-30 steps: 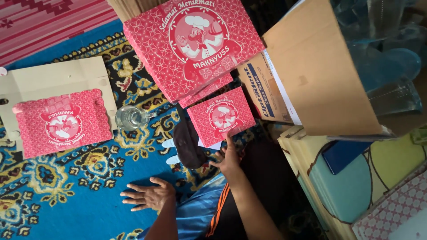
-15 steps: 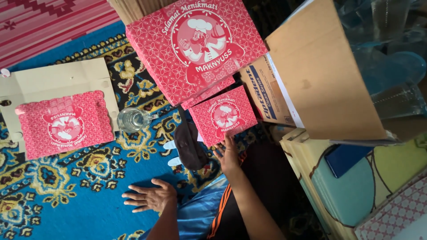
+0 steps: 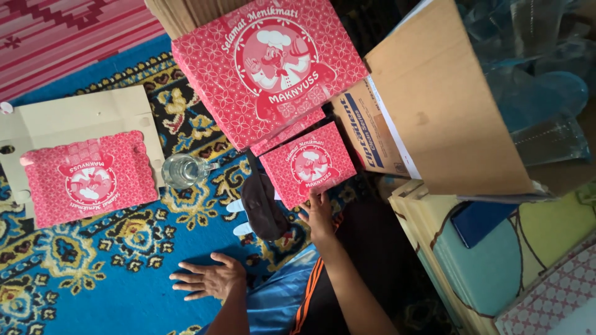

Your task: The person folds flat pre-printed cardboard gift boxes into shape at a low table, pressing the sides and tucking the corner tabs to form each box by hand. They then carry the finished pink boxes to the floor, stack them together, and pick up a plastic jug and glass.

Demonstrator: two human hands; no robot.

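Observation:
My right hand (image 3: 320, 216) reaches forward, and its fingertips touch the near edge of a small red folded food box (image 3: 308, 163) printed with a chef picture. My left hand (image 3: 208, 278) lies flat, fingers spread, on the blue patterned carpet (image 3: 93, 267). Behind the small box, a stack of large red boxes (image 3: 267, 68) with the same print lies tilted. A dark cloth-like item (image 3: 262, 206) sits just left of my right hand.
An unfolded flat red box (image 3: 87, 177) lies on beige cardboard (image 3: 74, 118) at left. A clear glass (image 3: 180, 170) stands beside it. A brown carton (image 3: 434, 105) with an open flap is at right, with clear plastic (image 3: 540, 68) beyond and a colourful mat (image 3: 509, 248) below.
My right hand has stayed at the small red box's near edge. My left hand has not moved on the carpet. The view shifted slightly.

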